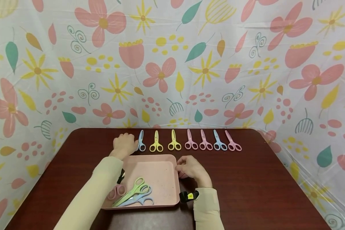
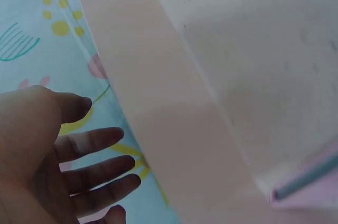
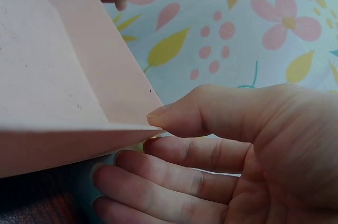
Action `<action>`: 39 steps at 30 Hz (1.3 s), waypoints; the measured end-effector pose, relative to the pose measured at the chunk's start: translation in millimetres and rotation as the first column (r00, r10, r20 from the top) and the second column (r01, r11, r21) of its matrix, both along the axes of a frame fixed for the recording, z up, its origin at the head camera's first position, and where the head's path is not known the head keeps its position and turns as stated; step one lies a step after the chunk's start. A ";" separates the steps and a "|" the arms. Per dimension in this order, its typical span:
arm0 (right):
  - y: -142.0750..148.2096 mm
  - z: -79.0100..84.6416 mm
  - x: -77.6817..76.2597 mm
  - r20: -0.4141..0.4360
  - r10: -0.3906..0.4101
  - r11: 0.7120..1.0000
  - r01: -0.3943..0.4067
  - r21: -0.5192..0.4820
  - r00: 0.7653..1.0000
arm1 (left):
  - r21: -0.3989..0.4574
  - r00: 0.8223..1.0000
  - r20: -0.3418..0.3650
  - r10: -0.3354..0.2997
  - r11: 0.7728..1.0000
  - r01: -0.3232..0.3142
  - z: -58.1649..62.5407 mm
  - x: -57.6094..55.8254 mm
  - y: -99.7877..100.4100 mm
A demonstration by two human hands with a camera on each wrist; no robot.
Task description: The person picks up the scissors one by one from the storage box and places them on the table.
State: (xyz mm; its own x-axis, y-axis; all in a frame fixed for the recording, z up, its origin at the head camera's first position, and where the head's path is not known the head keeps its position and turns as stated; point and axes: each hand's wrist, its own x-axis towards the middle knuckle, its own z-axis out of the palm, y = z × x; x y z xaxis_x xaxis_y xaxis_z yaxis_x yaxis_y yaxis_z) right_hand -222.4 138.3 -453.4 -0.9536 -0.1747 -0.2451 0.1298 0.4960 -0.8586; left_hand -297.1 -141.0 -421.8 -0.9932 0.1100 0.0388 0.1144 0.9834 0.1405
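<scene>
My left hand (image 1: 125,145) is above the table past the tray's far left corner, right beside blue scissors (image 1: 141,142). Its fingers are loosely bent with nothing between them in the left wrist view. With thumb and fingertips my right hand (image 1: 191,168) pinches the rim of the pink tray (image 1: 172,174) near its far right corner. Inside the tray, at the near left, lie green scissors (image 1: 138,188), blue scissors (image 1: 145,196) and pink scissors (image 1: 120,190), the last partly hidden by my left sleeve.
Along the table's (image 1: 247,185) far edge runs a row of scissors, handles toward me: yellow scissors (image 1: 156,142), more yellow scissors (image 1: 173,140), pink scissors (image 1: 190,140) and several others in pink and blue. A flower-patterned curtain (image 1: 161,102) hangs close behind the table.
</scene>
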 end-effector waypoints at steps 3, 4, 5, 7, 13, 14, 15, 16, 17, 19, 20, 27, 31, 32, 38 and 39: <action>-0.5 -0.7 0.1 0.005 0.000 1.000 0.000 0.000 1.000 | -0.021 0.998 -0.036 -0.052 0.998 0.052 2.2 6.2 -5.2; -0.6 -0.7 0.0 0.008 0.000 1.000 0.000 -0.003 1.000 | -0.023 0.996 -0.049 -0.069 0.997 0.068 3.2 8.2 -6.1; -0.6 -0.8 -0.1 0.010 0.000 1.000 0.000 -0.006 1.000 | -0.028 0.994 -0.063 -0.086 0.996 0.085 3.7 10.0 -7.0; -0.3 -0.8 -0.5 0.011 -0.001 1.000 0.001 -0.005 1.000 | -0.034 0.988 -0.090 -0.125 0.992 0.122 5.4 13.2 -7.6; -0.3 -1.1 -1.5 0.012 -0.003 1.000 0.003 -0.017 1.000 | -0.148 0.957 -0.155 -0.247 0.963 0.225 12.9 19.8 -6.4; -0.6 -1.3 -1.5 0.015 -0.003 1.000 0.003 -0.021 1.000 | -0.172 0.947 -0.173 -0.272 0.955 0.243 13.9 21.1 -6.5; -0.9 -1.6 -1.6 0.017 -0.003 1.000 0.004 -0.022 1.000 | -0.196 0.937 -0.184 -0.297 0.945 0.261 15.3 22.8 -6.3; -1.1 -2.0 -1.5 0.021 -0.005 1.000 0.005 -0.024 1.000 | -0.218 0.928 -0.191 -0.320 0.936 0.278 16.4 24.8 -5.9; -1.2 -2.1 -1.4 0.025 -0.006 1.000 0.006 -0.025 1.000 | -0.245 0.914 -0.206 -0.349 0.923 0.297 17.1 27.2 -5.7; -1.1 -2.4 -1.6 0.027 -0.007 1.000 0.007 -0.023 1.000 | -0.316 0.864 -0.264 -0.429 0.885 0.343 16.0 32.6 -5.1; -1.0 -2.3 -1.7 0.026 -0.008 1.000 0.008 -0.021 1.000 | -0.352 0.829 -0.297 -0.473 0.862 0.366 14.9 35.6 -4.4; 1.0 -1.5 -2.8 0.021 -0.007 1.000 0.007 -0.027 1.000 | -0.560 0.593 -0.327 -0.736 0.657 0.506 -3.3 56.2 1.8; 0.9 -1.5 -2.5 0.021 -0.001 1.000 0.001 -0.026 1.000 | -0.595 0.510 -0.248 -0.824 0.545 0.591 -8.3 65.6 3.6; 0.9 -1.7 -2.4 0.021 -0.003 1.000 0.003 -0.022 1.000 | -0.601 0.480 -0.234 -0.845 0.514 0.612 -8.7 67.1 3.4; 1.2 -1.9 -1.6 0.018 -0.008 1.000 0.008 -0.024 1.000 | -0.634 0.272 -0.166 -0.948 0.313 0.707 -6.3 69.6 -0.9; 1.3 -2.1 -1.5 0.017 -0.006 1.000 0.007 -0.027 1.000 | -0.631 0.244 -0.150 -0.958 0.283 0.723 -5.6 70.3 -1.9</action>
